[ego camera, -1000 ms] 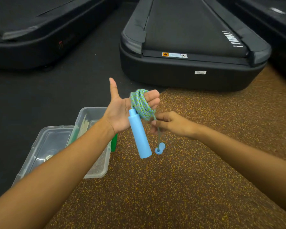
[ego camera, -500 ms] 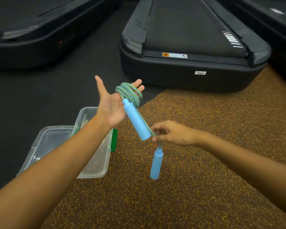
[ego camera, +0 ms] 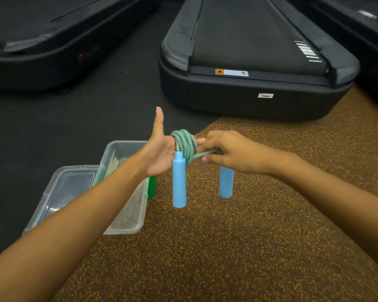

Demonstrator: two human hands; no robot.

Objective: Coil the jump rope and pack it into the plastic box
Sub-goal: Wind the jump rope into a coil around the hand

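The green-and-blue jump rope (ego camera: 184,143) is wound in several turns around the fingers of my left hand (ego camera: 162,152), palm facing right and thumb up. One light blue handle (ego camera: 179,182) hangs straight down from the coil. My right hand (ego camera: 225,152) pinches the rope's free end just right of the coil, and the second blue handle (ego camera: 226,183) dangles below that hand. The clear plastic box (ego camera: 127,223) sits on the floor below my left forearm, which hides part of it.
The clear lid (ego camera: 61,192) lies left of the box, and a green latch (ego camera: 151,187) shows at the box's right side. A black treadmill (ego camera: 249,68) stands ahead; another treadmill (ego camera: 42,46) is at far left. Speckled brown rubber floor (ego camera: 227,247) lies under my hands.
My right hand rose from low down to beside the coil, carrying the rope end and second handle up. My left hand turned upright, and the first handle now hangs vertical.
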